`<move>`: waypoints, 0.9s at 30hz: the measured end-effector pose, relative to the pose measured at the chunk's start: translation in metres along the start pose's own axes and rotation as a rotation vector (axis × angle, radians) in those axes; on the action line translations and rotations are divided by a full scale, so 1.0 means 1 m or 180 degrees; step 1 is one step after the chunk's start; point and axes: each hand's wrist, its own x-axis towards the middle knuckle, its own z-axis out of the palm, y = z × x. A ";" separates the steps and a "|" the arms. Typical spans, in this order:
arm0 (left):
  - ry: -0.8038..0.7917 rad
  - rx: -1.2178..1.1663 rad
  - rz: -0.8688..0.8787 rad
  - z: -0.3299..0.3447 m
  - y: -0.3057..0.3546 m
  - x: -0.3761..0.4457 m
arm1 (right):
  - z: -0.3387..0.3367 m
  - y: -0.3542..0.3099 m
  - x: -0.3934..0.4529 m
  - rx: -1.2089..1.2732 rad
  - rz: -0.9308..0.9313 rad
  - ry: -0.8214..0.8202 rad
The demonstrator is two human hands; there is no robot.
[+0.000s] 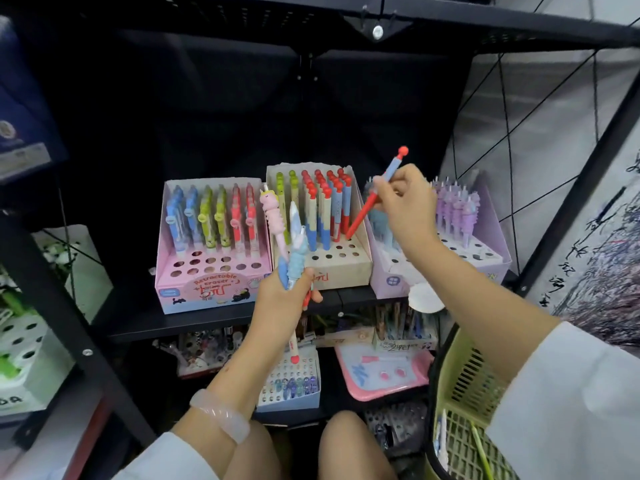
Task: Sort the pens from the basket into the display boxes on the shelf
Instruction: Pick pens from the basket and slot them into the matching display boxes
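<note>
My right hand (405, 206) pinches a red and blue pen (363, 211) tilted over the beige middle display box (332, 271); its tip is at the box's right rear holes. My left hand (284, 299) grips a bunch of pens (294, 258) upright in front of that box, among them a pink unicorn pen (273, 209) and a light blue one. The beige box holds green, red and blue pens. A pink eraser-pen box (207, 289) stands to its left, a lilac box (391, 278) with purple and blue pens to its right. The yellow-green basket (464, 382) sits at lower right.
The boxes stand on a black metal shelf (194, 320). Below it are more stationery boxes and a pink writing board (384, 375). A black shelf post (69, 306) slants at the left, with white and green goods behind it. A wire grid panel (540, 133) closes the right side.
</note>
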 end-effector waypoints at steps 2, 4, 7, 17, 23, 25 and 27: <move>0.0010 0.0029 -0.0021 -0.002 -0.001 0.003 | 0.005 0.010 0.009 -0.0294 -0.0089 -0.0021; 0.0043 0.0076 -0.0048 -0.004 -0.003 0.005 | 0.012 0.020 0.012 -0.0623 -0.0227 -0.0095; -0.0008 0.0102 -0.0045 -0.007 -0.005 0.006 | 0.020 0.031 0.013 -0.0824 -0.0288 -0.0262; -0.0279 0.0179 0.0177 -0.003 0.000 0.003 | 0.034 0.033 0.023 -0.2495 -0.0059 -0.1070; -0.0330 0.0210 0.0160 -0.001 -0.001 0.002 | 0.021 0.024 0.009 -0.2053 -0.0195 -0.0522; -0.0403 0.0161 0.0121 0.003 -0.001 0.002 | 0.019 0.008 0.002 -0.1052 -0.0244 -0.0765; -0.0508 0.0162 0.0087 0.009 -0.001 0.001 | 0.019 -0.007 -0.004 -0.0267 0.0098 -0.1605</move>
